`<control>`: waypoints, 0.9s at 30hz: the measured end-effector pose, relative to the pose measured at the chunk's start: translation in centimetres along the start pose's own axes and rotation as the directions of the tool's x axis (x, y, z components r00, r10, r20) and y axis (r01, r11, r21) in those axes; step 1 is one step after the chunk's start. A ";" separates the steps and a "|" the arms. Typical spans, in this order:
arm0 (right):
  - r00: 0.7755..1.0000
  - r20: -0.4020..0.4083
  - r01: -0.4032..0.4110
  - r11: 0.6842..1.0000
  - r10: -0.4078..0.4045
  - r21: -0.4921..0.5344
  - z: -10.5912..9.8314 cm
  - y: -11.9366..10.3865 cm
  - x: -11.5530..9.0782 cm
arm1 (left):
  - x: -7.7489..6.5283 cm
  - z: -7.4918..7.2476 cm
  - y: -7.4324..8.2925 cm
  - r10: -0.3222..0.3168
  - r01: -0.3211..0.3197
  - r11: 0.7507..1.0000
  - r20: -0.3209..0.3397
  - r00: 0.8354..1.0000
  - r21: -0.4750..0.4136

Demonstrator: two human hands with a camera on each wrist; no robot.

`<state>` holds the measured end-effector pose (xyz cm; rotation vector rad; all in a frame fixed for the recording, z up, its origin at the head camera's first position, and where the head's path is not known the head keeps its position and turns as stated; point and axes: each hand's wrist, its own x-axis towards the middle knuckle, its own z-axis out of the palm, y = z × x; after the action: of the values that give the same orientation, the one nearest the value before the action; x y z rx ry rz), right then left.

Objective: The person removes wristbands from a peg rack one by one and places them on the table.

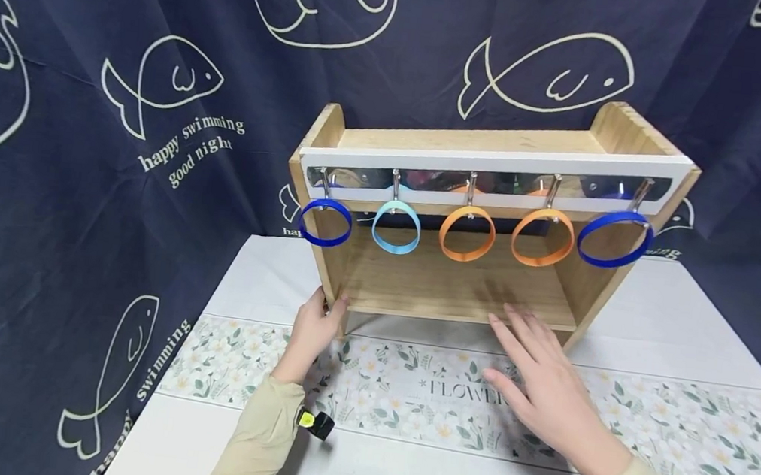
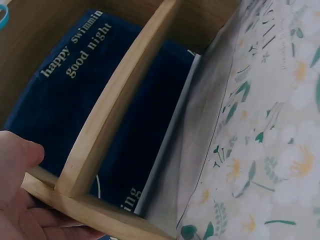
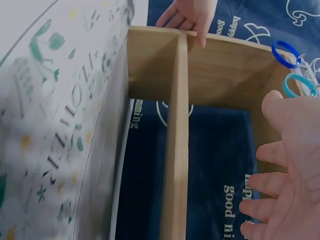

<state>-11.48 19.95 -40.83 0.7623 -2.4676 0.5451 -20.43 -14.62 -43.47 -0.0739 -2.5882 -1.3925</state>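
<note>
A wooden shelf rack (image 1: 465, 279) stands on the table, with a white front rail (image 1: 496, 159) carrying several metal hooks. From the hooks hang rings: a dark blue one (image 1: 323, 241) at the left, a light blue one (image 1: 395, 248), two orange ones (image 1: 465, 257) and another dark blue one (image 1: 612, 262) at the right. My left hand (image 1: 315, 330) grips the lower left side panel (image 2: 107, 215), thumb inside and fingers outside. Before the lower board, my right hand (image 1: 544, 384) has its fingers extended and holds nothing; whether its fingertips touch the board cannot be told.
A floral table runner (image 1: 234, 357) crosses the white table (image 1: 641, 290) in front of and under the rack. Behind and to the left hangs a dark blue curtain (image 1: 47, 238) with fish drawings. A black wrist strap (image 1: 315, 422) sits on the left sleeve.
</note>
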 end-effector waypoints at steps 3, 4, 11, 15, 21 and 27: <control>1.000 0.011 -0.002 1.000 0.002 0.021 0.0 -0.3 0.4 | 0.5 0.2 -0.2 -0.004 0.004 1.000 -0.024 1.000 0.003; 1.000 0.014 -0.008 1.000 0.008 0.029 0.0 -0.4 0.5 | 0.7 0.2 -0.2 -0.006 0.006 1.000 -0.026 1.000 0.005; 0.999 0.034 -0.035 0.998 0.033 0.050 -0.4 -0.9 1.4 | 1.7 0.6 -0.6 -0.055 0.055 0.998 -0.028 0.998 0.010; 0.997 0.068 -0.045 0.998 0.041 0.054 -0.4 -1.5 2.0 | 1.9 0.7 -0.7 -0.079 0.080 0.997 -0.031 0.996 0.019; 0.993 0.105 -0.067 0.991 0.055 0.115 -0.5 -2.3 3.1 | 2.0 0.7 -0.7 -0.056 0.059 0.997 -0.062 0.996 0.046; 0.996 0.081 -0.048 0.987 0.035 0.156 -0.7 -3.0 4.3 | 2.2 0.9 -0.8 -0.040 0.041 0.998 -0.042 0.998 0.039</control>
<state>-12.56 16.24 -37.21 0.8086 -2.5394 0.7464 -22.83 -14.39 -44.15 0.0133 -2.5956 -1.3408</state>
